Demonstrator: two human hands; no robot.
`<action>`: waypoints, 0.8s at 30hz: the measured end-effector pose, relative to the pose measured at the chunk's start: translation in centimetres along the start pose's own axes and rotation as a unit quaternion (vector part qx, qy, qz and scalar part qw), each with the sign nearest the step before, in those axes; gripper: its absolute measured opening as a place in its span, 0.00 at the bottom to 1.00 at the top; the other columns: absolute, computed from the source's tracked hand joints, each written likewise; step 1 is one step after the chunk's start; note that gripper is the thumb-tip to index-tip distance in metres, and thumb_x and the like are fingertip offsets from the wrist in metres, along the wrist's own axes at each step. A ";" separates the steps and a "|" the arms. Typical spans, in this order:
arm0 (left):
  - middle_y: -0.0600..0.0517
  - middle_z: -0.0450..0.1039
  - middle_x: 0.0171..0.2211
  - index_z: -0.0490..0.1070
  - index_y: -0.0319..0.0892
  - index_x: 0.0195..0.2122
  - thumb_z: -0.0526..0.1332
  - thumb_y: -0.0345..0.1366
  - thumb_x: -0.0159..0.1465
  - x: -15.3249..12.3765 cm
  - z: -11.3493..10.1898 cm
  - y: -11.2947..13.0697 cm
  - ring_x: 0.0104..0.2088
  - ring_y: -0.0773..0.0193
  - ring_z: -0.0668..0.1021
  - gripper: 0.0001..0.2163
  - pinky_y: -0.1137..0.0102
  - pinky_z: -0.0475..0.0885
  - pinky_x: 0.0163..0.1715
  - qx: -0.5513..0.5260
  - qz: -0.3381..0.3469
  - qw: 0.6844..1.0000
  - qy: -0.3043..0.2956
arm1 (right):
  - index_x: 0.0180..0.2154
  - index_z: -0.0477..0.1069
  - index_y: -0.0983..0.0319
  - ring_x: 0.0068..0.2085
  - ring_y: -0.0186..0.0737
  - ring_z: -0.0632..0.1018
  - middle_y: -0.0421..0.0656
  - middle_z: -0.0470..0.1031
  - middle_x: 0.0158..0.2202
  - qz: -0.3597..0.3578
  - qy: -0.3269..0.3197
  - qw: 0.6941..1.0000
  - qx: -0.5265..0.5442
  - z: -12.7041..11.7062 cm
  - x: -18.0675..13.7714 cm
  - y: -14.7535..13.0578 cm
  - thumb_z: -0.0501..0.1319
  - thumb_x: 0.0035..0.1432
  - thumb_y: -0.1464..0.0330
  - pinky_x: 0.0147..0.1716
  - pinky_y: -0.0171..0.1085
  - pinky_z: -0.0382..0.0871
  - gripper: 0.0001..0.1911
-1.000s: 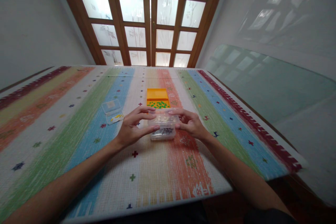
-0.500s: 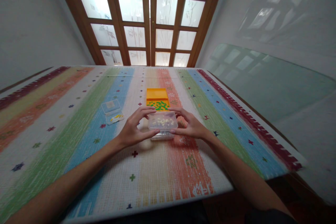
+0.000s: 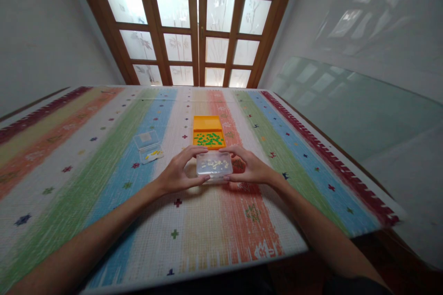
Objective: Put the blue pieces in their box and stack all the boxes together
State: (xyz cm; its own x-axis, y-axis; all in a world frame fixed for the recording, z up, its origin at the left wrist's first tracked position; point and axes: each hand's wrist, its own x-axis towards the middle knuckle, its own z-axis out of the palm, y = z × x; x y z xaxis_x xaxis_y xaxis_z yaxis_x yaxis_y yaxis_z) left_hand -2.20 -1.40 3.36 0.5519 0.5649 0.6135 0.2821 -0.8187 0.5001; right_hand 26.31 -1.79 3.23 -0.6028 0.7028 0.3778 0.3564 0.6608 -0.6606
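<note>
Between both hands, in front of me, is a clear plastic box (image 3: 213, 170) with small whitish pieces (image 3: 215, 164) visible through its top. My left hand (image 3: 180, 168) grips its left end, thumb at the near edge and fingers at the far edge. At the right end, my right hand (image 3: 249, 166) holds it the same way. Just beyond lies an open orange box (image 3: 206, 123), with many small green pieces (image 3: 209, 139) in its near half. Whether the clear box rests on the cloth cannot be made out.
A small clear box (image 3: 147, 139) stands open to the left, with several yellow pieces (image 3: 156, 153) in its near part. A striped cloth (image 3: 207, 221) covers the table. Behind the table are wooden doors with glass panes (image 3: 214, 50); a glass panel (image 3: 346, 97) leans at the right.
The upper part of the clear box has come down onto the part below it, and its top now lies flatter. Both hands have lowered slightly with it.
</note>
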 end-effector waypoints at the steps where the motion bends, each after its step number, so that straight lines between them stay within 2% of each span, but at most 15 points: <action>1: 0.42 0.76 0.53 0.68 0.42 0.59 0.72 0.39 0.59 -0.1 0.0 -0.1 0.50 0.54 0.80 0.27 0.58 0.77 0.50 0.000 -0.008 1.000 -0.005 | 0.61 0.67 0.55 0.51 0.46 0.77 0.49 0.74 0.56 -0.001 -0.002 1.000 0.000 0.0 0.0 0.1 0.73 0.55 0.60 0.47 0.45 0.77 0.34; 4: 0.43 0.77 0.51 0.67 0.43 0.60 0.73 0.40 0.57 -0.4 -0.1 -0.4 0.46 0.55 0.81 0.31 0.59 0.78 0.47 -0.003 -0.040 0.999 -0.026 | 0.60 0.67 0.56 0.49 0.45 0.78 0.49 0.74 0.56 0.002 -0.004 1.000 0.000 -0.1 0.0 0.2 0.73 0.55 0.61 0.46 0.44 0.77 0.34; 12: 0.43 0.79 0.50 0.68 0.41 0.59 0.74 0.44 0.55 -0.5 -0.5 -0.8 0.44 0.56 0.82 0.32 0.60 0.78 0.46 -0.015 -0.084 0.995 -0.059 | 0.60 0.66 0.57 0.45 0.42 0.79 0.48 0.76 0.55 0.010 -0.009 1.000 0.002 0.0 0.0 0.3 0.73 0.54 0.60 0.44 0.42 0.76 0.34; 24: 0.43 0.79 0.51 0.68 0.43 0.61 0.75 0.48 0.55 -0.8 -0.6 -1.7 0.44 0.56 0.82 0.34 0.60 0.78 0.46 0.004 -0.049 0.997 -0.062 | 0.60 0.66 0.56 0.42 0.41 0.77 0.47 0.76 0.52 0.031 -0.015 0.999 0.019 0.3 -0.1 0.7 0.73 0.53 0.60 0.42 0.42 0.75 0.36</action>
State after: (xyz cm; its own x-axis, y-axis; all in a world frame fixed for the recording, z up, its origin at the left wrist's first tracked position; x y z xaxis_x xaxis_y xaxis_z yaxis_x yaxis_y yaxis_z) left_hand -3.60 -0.40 2.38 0.6134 0.6259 0.4816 0.3458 -0.7611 0.5488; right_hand 26.46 -1.47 2.55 -0.6014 0.7336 0.3165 0.3668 0.6055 -0.7063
